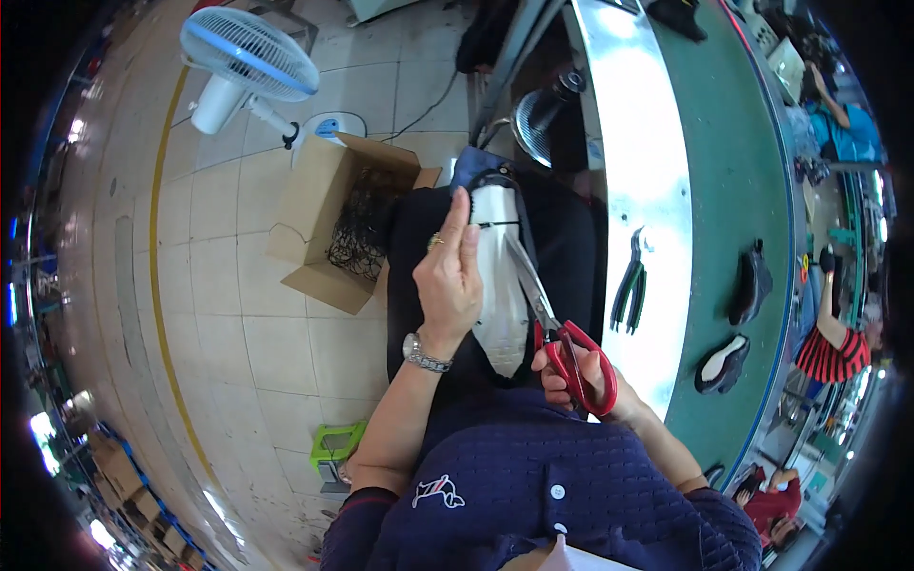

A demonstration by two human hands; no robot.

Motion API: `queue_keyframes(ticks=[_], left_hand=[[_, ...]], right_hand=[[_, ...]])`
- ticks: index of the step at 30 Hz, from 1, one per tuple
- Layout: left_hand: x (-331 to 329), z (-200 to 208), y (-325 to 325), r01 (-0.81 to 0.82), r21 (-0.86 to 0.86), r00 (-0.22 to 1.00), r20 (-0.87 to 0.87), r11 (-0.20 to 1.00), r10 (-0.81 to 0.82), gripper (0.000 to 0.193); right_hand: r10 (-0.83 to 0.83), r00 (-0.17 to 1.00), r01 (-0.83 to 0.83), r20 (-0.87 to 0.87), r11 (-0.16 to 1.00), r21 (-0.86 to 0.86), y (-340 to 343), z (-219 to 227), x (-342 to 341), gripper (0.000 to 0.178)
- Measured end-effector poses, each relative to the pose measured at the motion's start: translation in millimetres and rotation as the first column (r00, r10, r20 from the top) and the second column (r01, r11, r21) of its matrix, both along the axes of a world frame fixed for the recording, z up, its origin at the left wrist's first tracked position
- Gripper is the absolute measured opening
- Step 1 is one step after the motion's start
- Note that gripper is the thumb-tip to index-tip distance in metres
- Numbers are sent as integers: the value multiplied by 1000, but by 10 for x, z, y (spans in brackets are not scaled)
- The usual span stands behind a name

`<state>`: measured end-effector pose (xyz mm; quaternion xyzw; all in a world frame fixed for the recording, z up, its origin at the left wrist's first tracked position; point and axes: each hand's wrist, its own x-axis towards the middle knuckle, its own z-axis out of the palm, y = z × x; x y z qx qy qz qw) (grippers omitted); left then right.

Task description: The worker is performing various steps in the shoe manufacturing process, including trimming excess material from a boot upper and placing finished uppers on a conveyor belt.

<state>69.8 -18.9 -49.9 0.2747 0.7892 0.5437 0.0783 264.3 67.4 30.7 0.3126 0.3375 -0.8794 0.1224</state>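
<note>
Sole side up, a dark shoe with a pale, whitish bottom (498,285) lies lengthwise on my lap. My left hand (447,285) holds its left side, with index finger and thumb stretched along the edge and the other fingers mostly hidden. A thin black strand crosses the pale bottom near its far end. In my right hand (557,383) are red-handled scissors (535,290), fingers through and around the loops. Their blades point away from me and lie against the right side of the shoe. How far the blades are apart is hard to make out.
An open cardboard box (312,200) with tangled black strands stands left of my lap, near a white fan (249,52). Dark-handled pliers (628,295) lie on the metal ledge (640,143) to my right. Dark shoes (724,364) rest on the green belt (714,190); other people work beyond.
</note>
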Motion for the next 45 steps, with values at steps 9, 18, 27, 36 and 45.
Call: queue_keyframes(ticks=[9, 18, 27, 36, 45], left_hand=[[11, -241, 2, -1, 165, 981, -193, 986, 33, 41], [128, -284, 68, -104, 56, 872, -475, 993, 118, 20], [149, 19, 10, -77, 249, 608, -755, 965, 244, 20], [-40, 955, -400, -44, 583, 568, -653, 811, 500, 18], [-1028, -340, -804, -425, -7, 799, -473, 905, 372, 56]], right_hand=[[-20, 993, -14, 112, 955, 295, -129, -471, -158, 66], [-191, 976, 127, 101, 884, 451, 235, -1178, -15, 61], [-90, 996, 16, 21, 392, 920, 484, -9, 279, 39], [-47, 999, 22, 1, 482, 876, 612, 11, 51, 39], [-4, 1000, -1, 4, 592, 806, 668, 24, -13, 41]])
